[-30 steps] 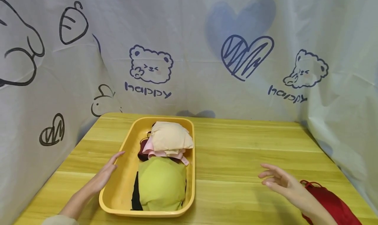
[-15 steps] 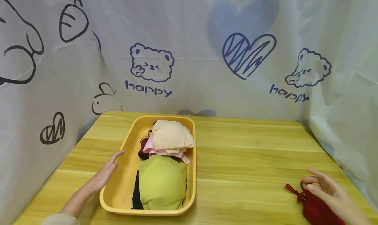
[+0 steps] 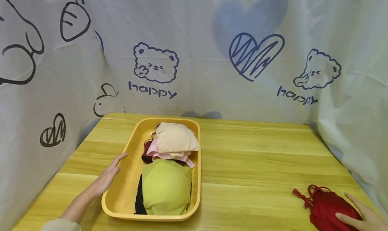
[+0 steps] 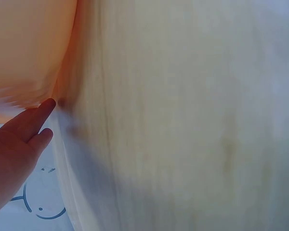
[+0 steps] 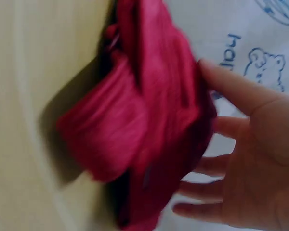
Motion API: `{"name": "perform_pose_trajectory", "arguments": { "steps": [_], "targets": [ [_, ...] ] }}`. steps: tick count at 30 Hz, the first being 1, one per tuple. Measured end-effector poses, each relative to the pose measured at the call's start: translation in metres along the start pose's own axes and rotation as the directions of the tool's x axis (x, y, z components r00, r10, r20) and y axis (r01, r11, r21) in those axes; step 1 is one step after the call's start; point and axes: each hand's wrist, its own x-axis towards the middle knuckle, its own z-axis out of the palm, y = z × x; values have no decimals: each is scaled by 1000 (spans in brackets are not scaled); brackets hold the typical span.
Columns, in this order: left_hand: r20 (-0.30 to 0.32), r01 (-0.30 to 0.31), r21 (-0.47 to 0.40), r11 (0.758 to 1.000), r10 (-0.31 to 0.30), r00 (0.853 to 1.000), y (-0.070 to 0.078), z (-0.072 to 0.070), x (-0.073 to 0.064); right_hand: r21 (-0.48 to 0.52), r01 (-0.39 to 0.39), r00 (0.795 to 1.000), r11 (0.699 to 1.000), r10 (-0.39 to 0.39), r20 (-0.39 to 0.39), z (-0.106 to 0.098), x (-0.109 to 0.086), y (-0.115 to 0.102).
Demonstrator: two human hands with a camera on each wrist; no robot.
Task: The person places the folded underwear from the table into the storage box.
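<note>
My left hand [image 3: 104, 180] rests with straight fingers on the left rim of the yellow tray [image 3: 199, 177]. In the left wrist view, the fingertips [image 4: 49, 104] of that hand lie right at the tray's outer wall. At the right front, a red drawstring pouch [image 3: 328, 209] lies on the table, its cords toward the tray. My right hand [image 3: 365, 217] is at the pouch's near right end, thumb and forefinger spread over it. The right wrist view shows the thumb at one edge of the pouch [image 5: 168, 96], the other fingers extended along its end.
Inside the tray are a yellow-green cloth bundle [image 3: 166, 187], a cream bundle [image 3: 175, 140], pink cloth [image 3: 153, 150], a small maroon pouch [image 3: 147, 153] and black fabric [image 3: 139, 199]. A white printed curtain [image 3: 200, 83] encloses the wooden table [image 3: 257, 157].
My right hand has moved right and toward me, from beside the tray across the pouch to its near end. The pouch's cords have shifted slightly left. The left hand stays on the tray.
</note>
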Motion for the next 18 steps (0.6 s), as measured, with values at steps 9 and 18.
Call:
{"name": "perform_pose_trajectory", "arguments": {
  "steps": [9, 18],
  "targets": [
    [0, 3, -1, 1000, -3, 1000, 2, 0, 1, 155, -22, 997, 988, 11, 73, 5, 6, -1],
    [-3, 13, 5, 1000, -13, 1000, 2, -1, -1, 137, 47, 997, 989, -38, -63, 7, 11, -27]
  ]
}}
